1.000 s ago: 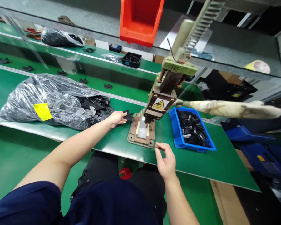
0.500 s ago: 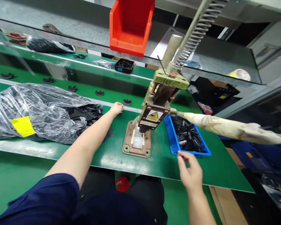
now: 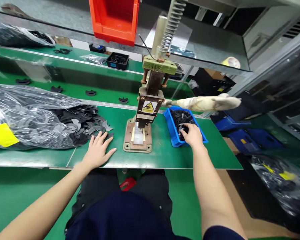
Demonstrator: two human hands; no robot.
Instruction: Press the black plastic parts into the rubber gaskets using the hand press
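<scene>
My left hand (image 3: 98, 150) rests on the green bench with its fingers spread. Its fingertips touch the near edge of a pile of flat, black, curved parts (image 3: 83, 124), which spill from a clear plastic bag (image 3: 32, 116). My right hand (image 3: 193, 135) reaches into a blue bin (image 3: 173, 133) of small black parts (image 3: 181, 116). Thumb and forefinger are bent together around a small part there; its exact shape is hard to make out. Between my hands stands a hand press (image 3: 150, 100), with a light metal strip (image 3: 138, 136) on its base.
The press's wrapped lever (image 3: 205, 103) sticks out to the right above the blue bin. Several black curved parts, one of them a nearby piece (image 3: 123, 100), lie along the green strip behind the bench. An orange bin (image 3: 115, 23) hangs overhead, and a black tray (image 3: 117, 61) sits farther back.
My left hand has come back from beside a curved part on the rear strip to the pile. My right hand has moved forward into the blue bin. The view has shifted right.
</scene>
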